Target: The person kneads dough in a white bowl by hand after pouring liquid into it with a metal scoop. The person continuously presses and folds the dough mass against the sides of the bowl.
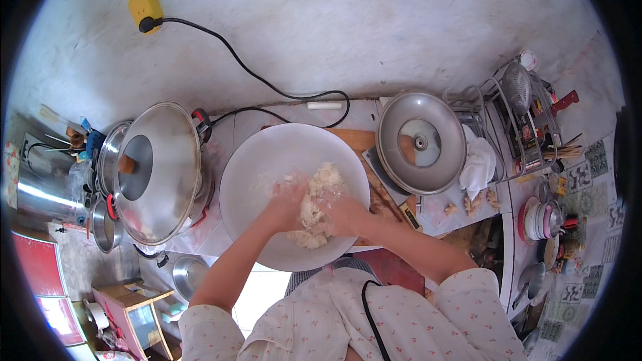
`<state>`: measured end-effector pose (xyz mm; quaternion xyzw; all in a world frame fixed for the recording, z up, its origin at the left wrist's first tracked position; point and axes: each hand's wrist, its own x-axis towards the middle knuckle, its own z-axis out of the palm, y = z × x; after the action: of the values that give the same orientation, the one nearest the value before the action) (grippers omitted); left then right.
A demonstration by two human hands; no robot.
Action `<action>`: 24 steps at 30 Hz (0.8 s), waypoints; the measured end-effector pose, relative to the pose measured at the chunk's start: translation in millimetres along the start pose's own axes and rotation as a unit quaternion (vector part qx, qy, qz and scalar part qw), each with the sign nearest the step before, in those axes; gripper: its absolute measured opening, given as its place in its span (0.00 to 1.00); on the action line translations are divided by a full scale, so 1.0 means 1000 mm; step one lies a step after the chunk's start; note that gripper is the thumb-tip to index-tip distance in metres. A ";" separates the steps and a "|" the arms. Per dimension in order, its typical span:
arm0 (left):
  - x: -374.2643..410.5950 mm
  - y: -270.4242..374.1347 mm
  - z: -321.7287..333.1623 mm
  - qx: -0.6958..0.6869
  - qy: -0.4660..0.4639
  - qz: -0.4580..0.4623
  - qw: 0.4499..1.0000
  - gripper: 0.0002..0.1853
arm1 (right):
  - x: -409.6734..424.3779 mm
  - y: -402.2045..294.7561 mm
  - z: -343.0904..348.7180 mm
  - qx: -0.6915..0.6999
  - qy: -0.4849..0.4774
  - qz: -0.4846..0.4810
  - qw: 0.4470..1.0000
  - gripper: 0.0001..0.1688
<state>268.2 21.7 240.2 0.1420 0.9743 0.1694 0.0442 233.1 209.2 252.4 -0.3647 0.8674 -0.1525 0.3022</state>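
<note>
A large white bowl (251, 160) stands on the counter in front of me. Crumbly, pale dough (327, 179) lies in it, in a rough lump that trails down towards the near side. My right hand (343, 214) grips the dough from the right, its fingers dusted with flour. Against the left side of the lump is my left hand (291, 200); its fingers are blurred and how they are bent is unclear. Smears of flour mark the bowl's inner wall. Under the bowl's right side shows a wooden board (351, 139).
Left of the bowl stands a lidded electric pan (165, 170), its black cord (235, 55) running to a yellow socket (145, 5). At right are a metal lid (391, 160), a white cloth (476, 163), ginger pieces (472, 204) and a wire rack (501, 110) with a red-handled knife (565, 103).
</note>
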 end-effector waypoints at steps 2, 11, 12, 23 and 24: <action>0.013 0.002 0.004 0.006 -0.062 0.001 0.998 0.49 | 0.001 -0.001 -0.004 -0.010 0.046 0.004 0.999 0.46; 0.067 -0.013 0.016 0.022 -0.144 -0.088 0.985 0.32 | 0.074 0.024 -0.018 -0.036 0.063 0.054 0.996 0.45; 0.072 -0.017 0.017 0.021 -0.134 -0.085 0.987 0.28 | 0.080 0.024 -0.019 -0.054 0.048 0.062 0.995 0.41; 0.038 -0.008 0.024 -0.084 0.029 -0.131 0.987 0.37 | 0.071 0.023 0.001 -0.037 0.186 0.003 0.982 0.15; 0.025 -0.004 0.019 -0.129 0.056 -0.123 0.982 0.41 | 0.061 0.020 0.007 -0.034 0.180 -0.003 0.983 0.15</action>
<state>245.8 31.3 220.0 0.0047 0.9552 0.2946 0.0284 193.3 178.5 211.9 -0.3438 0.9112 -0.1874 0.1283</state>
